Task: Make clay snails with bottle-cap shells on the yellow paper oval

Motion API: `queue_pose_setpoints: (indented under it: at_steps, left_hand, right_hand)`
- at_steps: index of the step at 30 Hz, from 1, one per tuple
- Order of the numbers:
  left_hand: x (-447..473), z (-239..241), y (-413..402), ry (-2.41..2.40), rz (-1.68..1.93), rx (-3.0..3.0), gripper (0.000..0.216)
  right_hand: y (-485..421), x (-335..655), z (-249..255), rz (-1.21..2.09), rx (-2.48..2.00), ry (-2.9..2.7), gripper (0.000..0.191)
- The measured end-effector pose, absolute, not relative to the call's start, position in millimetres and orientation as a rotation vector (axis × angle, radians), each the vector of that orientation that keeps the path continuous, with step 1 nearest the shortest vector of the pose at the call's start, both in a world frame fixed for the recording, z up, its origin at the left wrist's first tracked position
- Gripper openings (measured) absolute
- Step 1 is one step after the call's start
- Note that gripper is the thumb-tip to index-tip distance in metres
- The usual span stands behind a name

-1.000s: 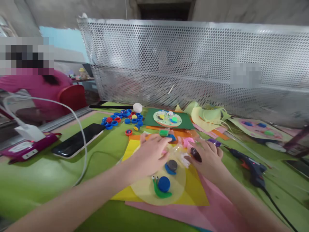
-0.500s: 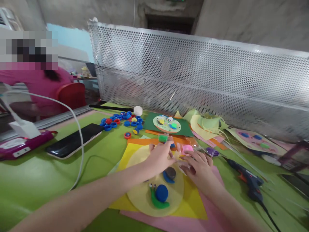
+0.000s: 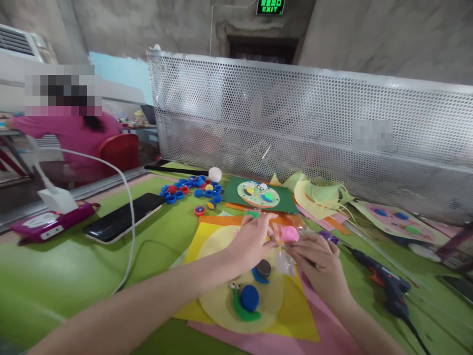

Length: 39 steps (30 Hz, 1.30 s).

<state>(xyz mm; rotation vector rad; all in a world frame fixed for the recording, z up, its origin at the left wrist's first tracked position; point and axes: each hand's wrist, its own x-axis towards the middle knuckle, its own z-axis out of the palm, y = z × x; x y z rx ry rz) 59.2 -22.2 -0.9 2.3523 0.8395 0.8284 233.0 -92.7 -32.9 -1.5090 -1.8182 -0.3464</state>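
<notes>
The left hand point(image 3: 254, 239) had shifted rightward and away from the wearer over the past second, so that it partly covered the green packet point(image 3: 253, 214), earlier in plain sight beyond its fingers. The gap between it and the right hand point(image 3: 320, 251) had narrowed, and the right fingers, first spread, had drawn together and turned inward. The dark brown piece seen at the right hand had passed from sight. The clear wrapper point(image 3: 286, 264) had spread nearer the wearer. A raised viewpoint brought the exit sign point(image 3: 271, 6) into the frame.
</notes>
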Motion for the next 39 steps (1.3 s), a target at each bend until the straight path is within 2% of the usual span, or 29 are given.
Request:
queue_pose_setpoints:
  at_steps: [7, 13, 16, 20, 27, 31, 39]
  left_hand:
    - [47.6, 1.3, 8.5, 0.841, 0.943, 2.206, 0.025]
    - [32.9, -11.2, 46.1, 1.013, 0.924, 2.092, 0.026]
    - [30.7, -13.0, 43.8, 1.066, 0.916, 2.113, 0.028]
    - [31.8, -5.2, 21.3, 1.021, 0.854, 2.185, 0.021]
    - [31.7, 7.4, -25.3, 0.816, 0.628, 2.199, 0.017]
    - [31.9, 7.8, -33.9, 0.744, 0.609, 2.174, 0.018]
    - [31.1, 7.8, -35.6, 0.704, 0.647, 2.190, 0.012]
  right_hand:
    - [-85.8, 243.7, -35.6, -0.405, -1.696, -1.858, 0.031]
    - [-88.9, 259.6, -39.0, -0.524, -1.868, -1.881, 0.045]
    - [-91.6, 261.4, -43.7, -0.555, -1.886, -1.944, 0.036]
    - [-88.6, 257.9, -46.7, -0.604, -1.800, -2.050, 0.022]
    - [-98.3, 233.7, -32.9, -0.703, -1.510, -2.038, 0.033]
    - [-106.0, 223.3, -28.7, -0.633, -1.327, -2.036, 0.033]
    - [-110.5, 220.7, -29.1, -0.510, -1.265, -2.102, 0.032]
